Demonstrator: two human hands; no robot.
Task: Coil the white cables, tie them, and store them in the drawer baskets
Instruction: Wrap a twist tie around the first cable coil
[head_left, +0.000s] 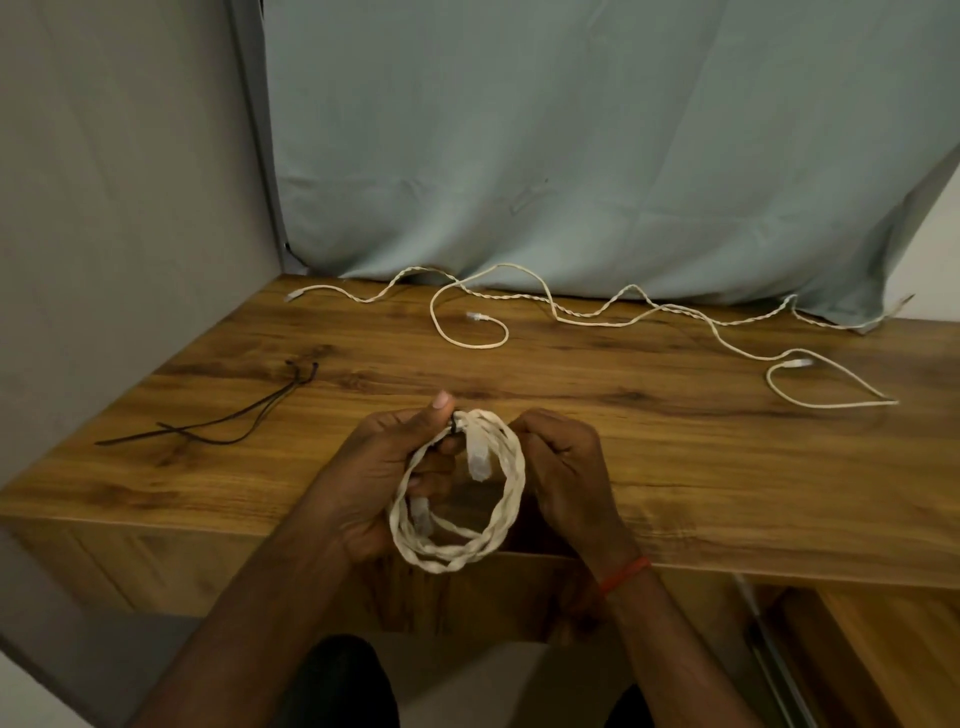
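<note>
2 loose white cables (467, 345) lie far on the table (701, 467); near, left hand (382, 473) and right hand (566, 467) both grip the coiled cable (452, 558) with curled fingers.

Both forearms reach forward, hands close together. The left hand (384, 467) curls round one side of a coiled cable (452, 558), thumb pointing up; the right hand (566, 467), knuckles up and fingers curled, grips the opposite side.

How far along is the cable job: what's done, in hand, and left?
Done: one white cable is wound into a coil. In hand: left hand and right hand grip it, a black tie at its top. Left: loose cables lie uncoiled on the table, spare ties unused; no basket in view.
</note>
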